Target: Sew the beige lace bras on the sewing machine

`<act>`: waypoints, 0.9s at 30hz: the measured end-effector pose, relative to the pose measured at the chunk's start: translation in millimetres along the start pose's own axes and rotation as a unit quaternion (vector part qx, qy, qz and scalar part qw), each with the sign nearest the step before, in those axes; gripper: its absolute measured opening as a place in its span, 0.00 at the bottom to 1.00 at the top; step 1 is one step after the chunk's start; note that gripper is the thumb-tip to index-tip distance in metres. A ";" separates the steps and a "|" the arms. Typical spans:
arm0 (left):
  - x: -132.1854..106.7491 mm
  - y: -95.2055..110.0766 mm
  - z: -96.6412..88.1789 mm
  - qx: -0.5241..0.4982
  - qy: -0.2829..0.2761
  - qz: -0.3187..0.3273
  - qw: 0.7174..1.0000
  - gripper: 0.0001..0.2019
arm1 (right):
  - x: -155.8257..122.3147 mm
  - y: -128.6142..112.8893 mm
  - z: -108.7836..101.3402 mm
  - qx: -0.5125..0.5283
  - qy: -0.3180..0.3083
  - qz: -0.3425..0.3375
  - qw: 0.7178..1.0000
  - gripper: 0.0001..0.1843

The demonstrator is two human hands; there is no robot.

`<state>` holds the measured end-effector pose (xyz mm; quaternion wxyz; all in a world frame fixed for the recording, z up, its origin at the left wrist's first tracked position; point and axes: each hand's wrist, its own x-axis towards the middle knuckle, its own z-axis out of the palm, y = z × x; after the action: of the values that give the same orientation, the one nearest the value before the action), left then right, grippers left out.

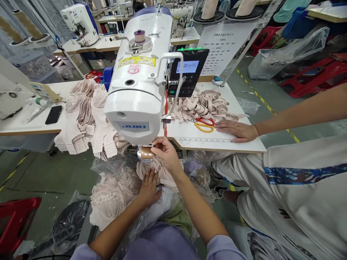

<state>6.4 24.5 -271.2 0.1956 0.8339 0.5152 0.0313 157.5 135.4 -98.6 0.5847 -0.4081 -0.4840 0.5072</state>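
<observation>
My right hand is pinched at the front end of the white JUKI sewing machine, fingers closed on beige fabric by the metal arm end. Lower down, my left hand lies flat with fingers spread on a heap of beige lace garments in clear plastic on my lap. What exactly the right fingers pinch is partly hidden under the machine head.
Another person in white sits at the right, a hand flat on the table beside red and yellow scissors and a pile of beige straps. Stacked beige garments hang off the left; a phone lies further left.
</observation>
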 end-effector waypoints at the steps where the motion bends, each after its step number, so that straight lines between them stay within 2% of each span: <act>1: 0.0 -0.3 0.9 0.000 0.001 0.000 1.000 0.41 | 0.0 0.9 0.4 -0.002 -0.004 -0.004 1.000 0.09; 7: 0.5 -1.3 2.1 0.011 -0.014 -0.006 1.000 0.42 | -2.2 6.0 -5.6 0.011 -0.045 0.034 0.998 0.16; 16: 1.1 -0.6 0.2 0.016 -0.018 -0.004 1.000 0.41 | 2.3 0.3 -5.2 0.062 -0.039 0.065 0.995 0.18; 19: 1.5 -1.0 1.2 0.017 -0.015 -0.002 1.000 0.41 | 1.7 -2.3 -2.0 0.064 -0.023 0.050 0.996 0.16; 23: 2.5 -1.2 1.5 0.014 -0.010 -0.001 1.000 0.40 | 0.7 -3.5 2.8 0.042 0.018 0.025 0.999 0.08; 27: 2.6 -0.7 0.2 0.013 -0.012 -0.004 1.000 0.40 | 1.0 -1.3 3.2 0.015 0.004 0.010 1.000 0.07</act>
<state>7.1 27.0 -272.0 0.1908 0.8346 0.5166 0.0135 154.6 136.1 -96.6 0.5873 -0.4061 -0.4703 0.5186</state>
